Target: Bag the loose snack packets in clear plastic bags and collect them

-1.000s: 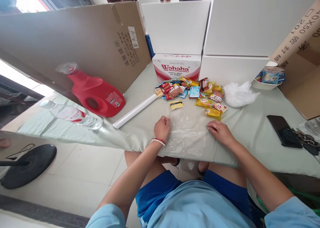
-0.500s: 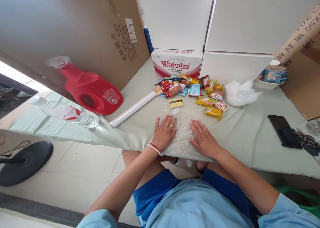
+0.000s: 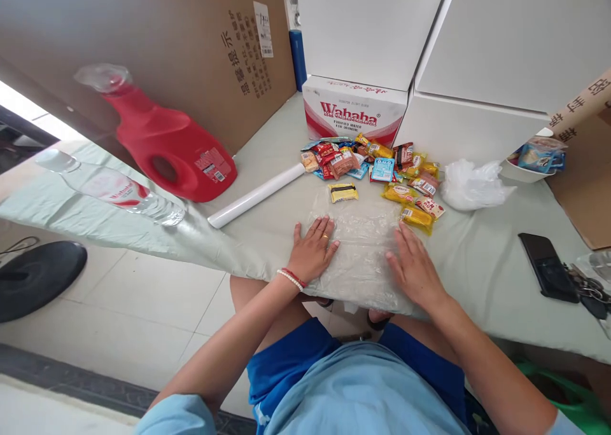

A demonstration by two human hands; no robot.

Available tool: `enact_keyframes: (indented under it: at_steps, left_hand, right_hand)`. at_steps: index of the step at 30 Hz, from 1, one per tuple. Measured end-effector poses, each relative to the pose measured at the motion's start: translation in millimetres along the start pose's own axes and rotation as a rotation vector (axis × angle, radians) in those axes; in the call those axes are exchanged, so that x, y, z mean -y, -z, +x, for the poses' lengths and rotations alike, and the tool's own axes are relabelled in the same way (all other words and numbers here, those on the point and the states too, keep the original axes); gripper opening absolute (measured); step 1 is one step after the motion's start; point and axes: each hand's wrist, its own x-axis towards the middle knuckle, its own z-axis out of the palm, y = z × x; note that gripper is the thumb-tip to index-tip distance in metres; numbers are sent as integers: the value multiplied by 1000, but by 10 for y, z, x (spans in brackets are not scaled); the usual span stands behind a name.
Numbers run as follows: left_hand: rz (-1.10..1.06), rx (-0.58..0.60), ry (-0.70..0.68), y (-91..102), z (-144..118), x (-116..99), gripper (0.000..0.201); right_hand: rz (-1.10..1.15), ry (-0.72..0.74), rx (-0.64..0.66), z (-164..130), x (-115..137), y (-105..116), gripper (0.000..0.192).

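Head cam: clear plastic film (image 3: 365, 254), wrinkled but spread out, lies on the cloth-covered table (image 3: 487, 269) at the near edge, w/ L hand (image 3: 312, 250) palm-down on film's left side & R hand (image 3: 415, 269) palm-down at its right edge, both w/ fingers extended flat. Yellow pkt (image 3: 342, 192) sits at film's far edge, snack pile (image 3: 344, 161) just beyond; white roll (image 3: 258, 195) is off to film's left, white plastic bag (image 3: 475, 184) past its far right, phone (image 3: 548, 266) well apart to its right.
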Motion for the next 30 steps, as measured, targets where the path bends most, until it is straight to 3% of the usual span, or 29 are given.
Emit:
enact_keyframes:
  at_steps: [4, 8, 14, 18, 20, 23, 27, 30]
  left_hand:
    - [16, -44, 17, -2, 7, -7, 59]
    - [34, -21, 4, 35, -47, 237, 59]
    - [-4, -21, -17, 36, -128, 414, 64]
    - [-26, -32, 4, 40, -125, 369, 66]
    - [-32, -21, -1, 41, -120, 364, 66]
    - [-38, -19, -4, 27, -119, 380, 66]
    - [-34, -20, -2, 12, -124, 395, 68]
    - [-35, -5, 1, 27, -128, 388, 68]
  right_hand:
    - [17, 43, 44, 309, 301, -260, 70]
    - [-78, 36, 98, 257, 141, -429, 67]
    - [-118, 33, 122, -4, -295, -204, 60]
    - [-60, 44, 137, 200, -329, 22, 51]
    - [-49, 60, 112, 535, -243, 90, 46]
    - [-82, 151, 92, 1309, 12, 46, 44]
    - [-125, 225, 67, 2505, 379, -266, 47]
    - [-147, 279, 123, 3174, 495, -526, 72]
